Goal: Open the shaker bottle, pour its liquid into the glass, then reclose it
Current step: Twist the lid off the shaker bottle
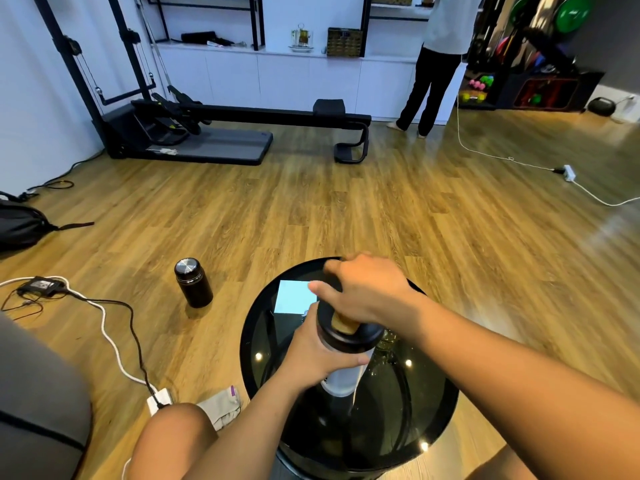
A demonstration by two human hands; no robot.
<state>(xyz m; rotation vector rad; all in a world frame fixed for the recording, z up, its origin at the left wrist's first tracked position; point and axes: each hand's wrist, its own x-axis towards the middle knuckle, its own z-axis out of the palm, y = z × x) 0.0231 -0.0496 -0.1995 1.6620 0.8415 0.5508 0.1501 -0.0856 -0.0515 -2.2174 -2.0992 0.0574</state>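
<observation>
Where the round black glass-topped table (244, 344) fills the lower centre of the head view, the shaker bottle (341, 380) is held upright above its middle; whether its base touches the tabletop cannot be told. The bottle has a pale, whitish body, a wide black lid (349, 338) still seated on it, and a tan, wood-coloured piece on the crown of that lid. The left hand (318, 351) is wrapped around the bottle's upper body just beneath the lid, fingers curled round the far side. The right hand (367, 289) lies over the top of the lid and clasps it from above, thumb and fingers bent down around its edge. A clear glass (387, 341) stands on the table just right of the bottle, largely hidden under the right forearm. A black flask (193, 284) with a metal cap stands on the wooden floor, left of the table.
</observation>
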